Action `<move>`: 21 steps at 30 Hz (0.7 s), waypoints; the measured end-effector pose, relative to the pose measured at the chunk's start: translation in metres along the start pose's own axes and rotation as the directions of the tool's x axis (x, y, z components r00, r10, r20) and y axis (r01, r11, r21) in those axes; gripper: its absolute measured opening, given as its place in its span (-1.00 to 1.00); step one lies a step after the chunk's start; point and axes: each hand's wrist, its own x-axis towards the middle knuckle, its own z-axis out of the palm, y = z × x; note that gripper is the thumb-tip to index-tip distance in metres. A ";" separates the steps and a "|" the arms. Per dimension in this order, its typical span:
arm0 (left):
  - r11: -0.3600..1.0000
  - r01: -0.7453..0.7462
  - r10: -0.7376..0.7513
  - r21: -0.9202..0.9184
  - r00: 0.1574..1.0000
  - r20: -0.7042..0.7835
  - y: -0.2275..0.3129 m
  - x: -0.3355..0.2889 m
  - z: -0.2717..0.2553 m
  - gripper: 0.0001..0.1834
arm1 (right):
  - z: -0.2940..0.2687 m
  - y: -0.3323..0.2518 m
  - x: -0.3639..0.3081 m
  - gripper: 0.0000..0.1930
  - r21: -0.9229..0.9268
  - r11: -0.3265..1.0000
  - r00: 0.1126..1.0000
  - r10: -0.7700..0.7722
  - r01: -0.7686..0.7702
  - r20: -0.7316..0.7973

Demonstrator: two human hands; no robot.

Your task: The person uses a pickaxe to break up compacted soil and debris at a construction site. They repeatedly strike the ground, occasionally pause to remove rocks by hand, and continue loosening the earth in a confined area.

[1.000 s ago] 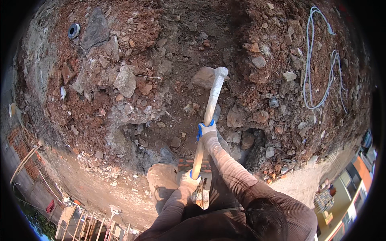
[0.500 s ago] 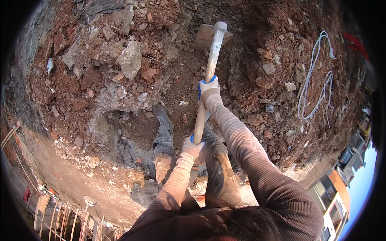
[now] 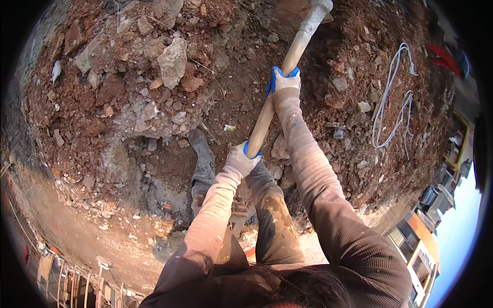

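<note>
A digging hoe with a pale wooden handle [image 3: 263, 120] stretches away from me toward the upper right. Its grey metal socket [image 3: 317, 14] reaches the top edge of the picture, with part of the broad, dirt-coloured blade [image 3: 292, 11] beside it over dark soil. Near the handle's lower end is my left hand [image 3: 241, 159], closed round the wood in a white glove with blue on the palm side. My right hand [image 3: 285, 82], gloved the same way, grips the handle further up. Whether the blade touches the ground cannot be made out.
Red-brown earth and rubble bank up on both sides, with a large pale rock [image 3: 173, 61] at left. A looped white cord [image 3: 386, 97] lies at right. My boots [image 3: 204, 156] stand in the trench. Wooden stakes [image 3: 77, 285] rise at lower left, and a building [image 3: 418, 241] at lower right.
The hoe's head has moved up and to the right, partly out of the picture, and the handle leans more to the right. My right hand has gone up and right with it.
</note>
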 end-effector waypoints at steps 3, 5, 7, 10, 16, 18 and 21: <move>0.986 0.128 -0.126 -0.109 0.992 0.032 -0.027 0.018 0.001 -0.58 | 0.044 0.011 0.027 -0.66 -0.320 0.937 0.988 0.152 -0.137 0.024; 0.950 0.292 -0.299 0.114 0.953 0.043 -0.049 -0.065 0.012 -0.48 | 0.028 0.108 -0.022 -0.65 -0.224 0.950 0.976 0.214 -0.218 -0.043; 0.911 0.405 -0.391 -0.079 0.908 0.151 -0.059 -0.147 0.009 -0.57 | 0.009 0.147 -0.091 -0.61 -0.187 0.906 0.917 0.395 -0.379 0.053; 0.938 0.330 -0.335 0.106 0.942 0.035 -0.037 -0.225 0.017 -0.68 | -0.031 0.189 -0.160 -0.58 -0.187 0.883 0.888 0.451 -0.430 0.086; 0.882 0.470 -0.470 -0.014 0.881 -0.047 0.058 -0.262 -0.033 -0.64 | -0.054 0.137 -0.205 -0.64 0.037 0.751 0.731 0.629 -0.659 0.264; 0.733 0.677 -0.660 -0.062 0.731 0.174 0.100 -0.273 -0.088 -0.61 | -0.058 0.117 -0.235 -0.51 -0.049 0.788 0.721 0.584 -0.613 0.374; 0.558 0.785 -0.822 0.269 0.568 0.045 0.196 -0.272 -0.151 -0.56 | -0.075 0.038 -0.254 -0.46 -0.177 0.880 0.574 0.428 -0.440 0.698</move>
